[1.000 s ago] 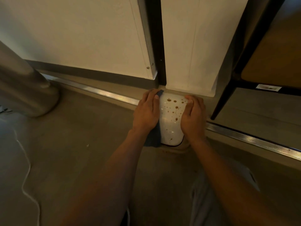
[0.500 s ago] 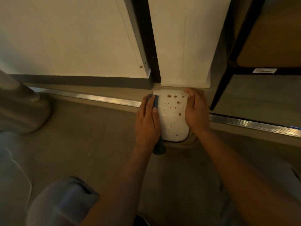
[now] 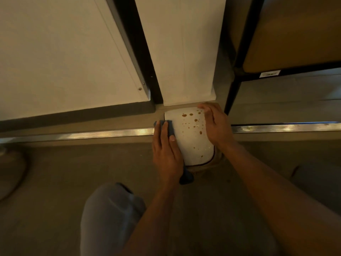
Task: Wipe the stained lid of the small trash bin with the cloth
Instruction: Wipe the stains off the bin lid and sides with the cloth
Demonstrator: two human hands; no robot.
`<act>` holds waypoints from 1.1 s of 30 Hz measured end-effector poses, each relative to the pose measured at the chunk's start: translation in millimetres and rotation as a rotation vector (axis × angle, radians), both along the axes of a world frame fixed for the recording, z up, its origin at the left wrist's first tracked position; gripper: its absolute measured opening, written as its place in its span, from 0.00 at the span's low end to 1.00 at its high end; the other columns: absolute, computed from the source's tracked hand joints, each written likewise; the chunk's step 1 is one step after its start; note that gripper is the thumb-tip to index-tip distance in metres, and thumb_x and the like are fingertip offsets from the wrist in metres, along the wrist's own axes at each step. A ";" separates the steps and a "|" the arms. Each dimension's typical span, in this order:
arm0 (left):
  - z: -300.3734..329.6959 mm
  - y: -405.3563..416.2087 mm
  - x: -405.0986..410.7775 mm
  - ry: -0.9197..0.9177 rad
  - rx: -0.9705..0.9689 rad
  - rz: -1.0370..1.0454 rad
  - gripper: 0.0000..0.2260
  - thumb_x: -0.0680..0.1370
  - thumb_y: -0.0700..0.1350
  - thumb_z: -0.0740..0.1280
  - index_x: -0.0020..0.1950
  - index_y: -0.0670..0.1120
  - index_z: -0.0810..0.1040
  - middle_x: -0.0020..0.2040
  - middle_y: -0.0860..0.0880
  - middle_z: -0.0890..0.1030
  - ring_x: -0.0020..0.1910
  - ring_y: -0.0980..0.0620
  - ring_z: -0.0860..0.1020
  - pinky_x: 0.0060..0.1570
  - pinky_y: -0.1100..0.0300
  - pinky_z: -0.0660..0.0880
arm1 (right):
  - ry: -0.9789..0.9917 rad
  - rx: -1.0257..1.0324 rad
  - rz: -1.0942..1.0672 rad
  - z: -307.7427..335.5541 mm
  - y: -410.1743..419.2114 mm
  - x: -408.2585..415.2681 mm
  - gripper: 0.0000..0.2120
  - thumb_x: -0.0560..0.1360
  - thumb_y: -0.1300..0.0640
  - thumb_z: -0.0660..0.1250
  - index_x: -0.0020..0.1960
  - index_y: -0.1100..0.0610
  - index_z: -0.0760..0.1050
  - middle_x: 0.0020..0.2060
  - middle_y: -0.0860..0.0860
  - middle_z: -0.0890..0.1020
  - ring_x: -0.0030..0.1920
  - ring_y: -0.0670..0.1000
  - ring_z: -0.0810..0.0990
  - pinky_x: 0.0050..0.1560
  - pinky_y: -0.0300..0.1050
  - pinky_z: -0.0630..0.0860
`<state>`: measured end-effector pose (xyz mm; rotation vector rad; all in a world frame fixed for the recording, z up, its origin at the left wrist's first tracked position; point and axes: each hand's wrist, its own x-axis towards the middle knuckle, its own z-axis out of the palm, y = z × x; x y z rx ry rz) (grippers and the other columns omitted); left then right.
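Observation:
The small trash bin's white lid (image 3: 191,143) lies straight below me on the floor, speckled with brown stains mostly on its far and right parts. My left hand (image 3: 166,152) lies flat along the lid's left edge, pressing a blue cloth (image 3: 170,127) against it; the cloth shows past my fingertips and again below my wrist. My right hand (image 3: 215,124) rests on the lid's right edge with its fingers curled over the far corner, holding the bin. The bin's body is hidden under the lid.
A white wall panel (image 3: 184,61) stands right behind the bin, with a dark gap to its left. A metal floor strip (image 3: 276,128) runs left to right. A black-framed shelf (image 3: 234,89) stands at the right. My knee (image 3: 110,209) is at the bottom.
The view has tilted down and closer over the bin, and my knee has come into sight. Both hands stay on the lid's two sides; the left hand sits slightly nearer me.

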<state>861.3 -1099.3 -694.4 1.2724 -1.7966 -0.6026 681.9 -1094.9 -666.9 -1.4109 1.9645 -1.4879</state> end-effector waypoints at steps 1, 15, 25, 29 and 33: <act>-1.4 -0.9 1.0 -0.006 -0.002 -0.012 0.21 0.86 0.50 0.52 0.79 0.53 0.60 0.80 0.55 0.58 0.78 0.56 0.58 0.75 0.50 0.63 | 0.003 -0.002 -0.004 0.8 -0.3 0.3 0.15 0.84 0.59 0.53 0.62 0.59 0.76 0.57 0.53 0.78 0.58 0.49 0.76 0.62 0.42 0.72; 4.8 -3.1 13.5 0.149 0.181 -0.064 0.21 0.86 0.51 0.51 0.79 0.53 0.59 0.79 0.52 0.61 0.77 0.59 0.60 0.74 0.67 0.57 | 0.006 0.014 -0.014 -0.5 1.5 2.4 0.15 0.85 0.58 0.54 0.62 0.61 0.77 0.58 0.53 0.78 0.59 0.48 0.76 0.62 0.39 0.72; 58.6 -109.4 -7.3 0.092 0.773 -0.128 0.14 0.84 0.54 0.57 0.57 0.52 0.81 0.59 0.46 0.81 0.55 0.50 0.78 0.60 0.53 0.74 | -0.039 -0.002 0.008 -1.7 -0.1 -1.7 0.14 0.85 0.56 0.53 0.62 0.56 0.75 0.57 0.48 0.76 0.58 0.45 0.75 0.61 0.33 0.70; 71.1 -126.0 -21.9 -0.166 0.733 -0.262 0.15 0.84 0.53 0.56 0.60 0.54 0.82 0.62 0.45 0.78 0.58 0.47 0.76 0.62 0.52 0.71 | -0.057 -0.004 -0.008 -1.2 -0.9 0.3 0.14 0.85 0.56 0.52 0.61 0.57 0.75 0.56 0.48 0.76 0.57 0.46 0.75 0.59 0.34 0.70; 55.2 -76.2 -6.6 -0.169 0.250 -0.274 0.18 0.86 0.52 0.50 0.70 0.52 0.74 0.68 0.50 0.74 0.64 0.58 0.70 0.64 0.59 0.67 | -0.046 -0.005 0.004 -1.4 1.3 -2.3 0.15 0.85 0.55 0.52 0.62 0.57 0.75 0.56 0.47 0.76 0.57 0.43 0.75 0.59 0.30 0.69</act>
